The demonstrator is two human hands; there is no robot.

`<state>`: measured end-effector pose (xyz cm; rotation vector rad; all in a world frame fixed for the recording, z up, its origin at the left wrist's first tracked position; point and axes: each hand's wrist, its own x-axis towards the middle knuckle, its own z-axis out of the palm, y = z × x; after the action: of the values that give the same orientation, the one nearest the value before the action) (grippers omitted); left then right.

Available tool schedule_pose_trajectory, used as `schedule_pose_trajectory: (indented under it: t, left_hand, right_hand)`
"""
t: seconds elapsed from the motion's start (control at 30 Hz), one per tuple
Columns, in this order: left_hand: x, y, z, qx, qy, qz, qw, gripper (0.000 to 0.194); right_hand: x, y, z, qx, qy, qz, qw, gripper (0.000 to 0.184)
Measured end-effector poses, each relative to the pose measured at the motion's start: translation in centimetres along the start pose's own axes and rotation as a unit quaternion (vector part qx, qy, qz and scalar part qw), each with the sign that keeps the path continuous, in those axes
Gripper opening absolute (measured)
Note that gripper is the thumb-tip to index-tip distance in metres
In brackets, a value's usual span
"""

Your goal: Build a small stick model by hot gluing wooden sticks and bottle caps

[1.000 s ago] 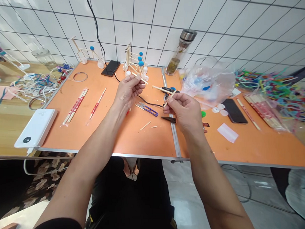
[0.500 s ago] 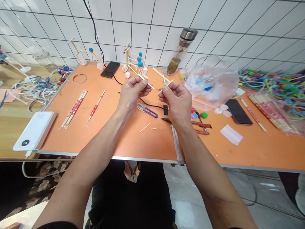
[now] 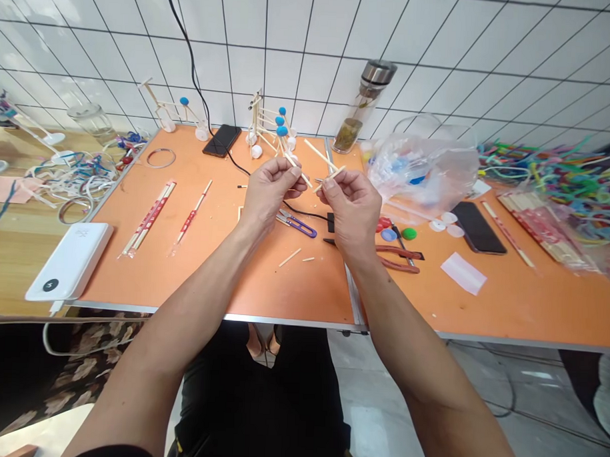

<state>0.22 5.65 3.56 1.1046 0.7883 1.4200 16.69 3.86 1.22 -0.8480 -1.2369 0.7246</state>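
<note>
Over the orange counter (image 3: 223,282), two hands pinched thin sticks

Near the counter's middle, the left hand (image 3: 271,194) closed narrowly on a thin stick (image 3: 298,169), which slanted across its fingertips from 11 o'clock toward 4 o'clock. The right hand (image 3: 353,207) pinched a short stick (image 3: 331,178) at a slant, and a long stick (image 3: 320,154) lay just above it. Which hand carried the long stick could not be told. The hands stood just apart, with the sticks nearly meeting between them.

Counting 12 o'clock toward the tiled wall (image 3: 301,42) from the hands, purple-handled snips (image 3: 298,223) lay at 6 o'clock beside a black cable (image 3: 305,214), with stick offcuts (image 3: 288,257) farther out. At 11 o'clock, a stick model with blue balls (image 3: 268,124) stood near the wall, and a phone (image 3: 222,140) lay just left of it. A flask (image 3: 362,107) stood at 1 o'clock and a plastic bag (image 3: 422,169) sat at 2 o'clock. Red-handled pliers (image 3: 398,258) lay at 4 o'clock, with a second phone (image 3: 478,228) beyond them. Wrapped chopsticks (image 3: 148,220) and a white power bank (image 3: 68,262) lay at 8 o'clock.
</note>
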Motion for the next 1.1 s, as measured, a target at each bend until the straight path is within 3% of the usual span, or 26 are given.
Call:
schedule_pose_trajectory:
  t: [0.37, 0.77, 1.1]
  left_hand:
    - [-0.13, -0.05, 0.02, -0.018, -0.007, 0.0, 1.0, 0.026]
    - [-0.05, 0.02, 0.16, 0.0, 0.007, -0.007, 1.0, 0.034]
    - [-0.15, 0.18, 0.23, 0.012, 0.017, -0.016, 1.0, 0.03]
  right_hand:
    - [-0.47, -0.36, 0.32, -0.003, 0.006, -0.016, 1.0, 0.042]
    - [-0.72, -0.75, 0.61, -0.029, 0.016, -0.009, 0.999, 0.044]
    - [-0.74, -0.64, 0.54, -0.034, 0.018, -0.009, 0.999, 0.044]
